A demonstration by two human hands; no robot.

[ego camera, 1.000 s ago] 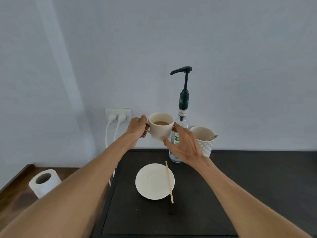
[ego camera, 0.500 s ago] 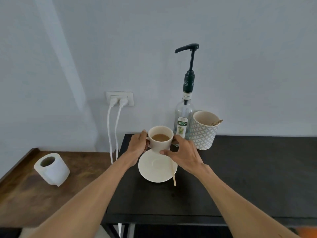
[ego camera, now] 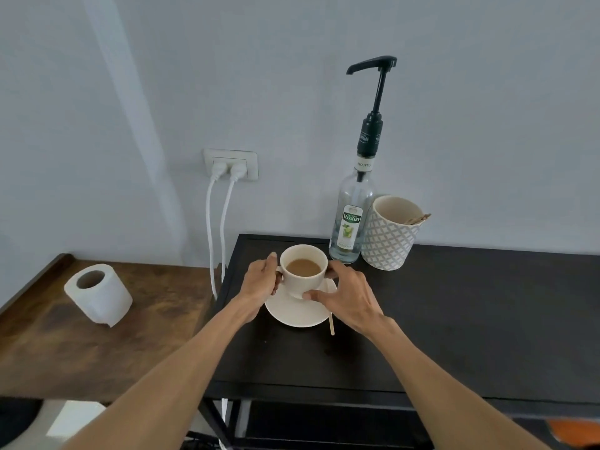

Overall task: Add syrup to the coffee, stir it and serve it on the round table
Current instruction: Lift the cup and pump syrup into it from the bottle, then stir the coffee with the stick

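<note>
A cream cup [ego camera: 303, 280] of light brown coffee sits on or just above a cream saucer [ego camera: 293, 311] on the black table [ego camera: 454, 319]. My left hand [ego camera: 259, 282] grips the cup's handle on its left side. My right hand [ego camera: 349, 297] cups the right side, fingertips touching the cup's base. A wooden stir stick [ego camera: 331, 324] pokes out from under my right hand, across the saucer's right edge. Behind the cup stands a clear syrup bottle [ego camera: 352, 222] with a black pump head [ego camera: 373, 64].
A patterned white cup [ego camera: 388, 238] holding wooden sticks stands right of the bottle. A toilet paper roll [ego camera: 99, 293] lies on the brown wooden table [ego camera: 97, 345] to the left. Two white cables [ego camera: 216, 238] hang from a wall socket [ego camera: 231, 164].
Both hands have brought the cup down from in front of the bottle to the saucer. The view tilted down, showing more of both tables.
</note>
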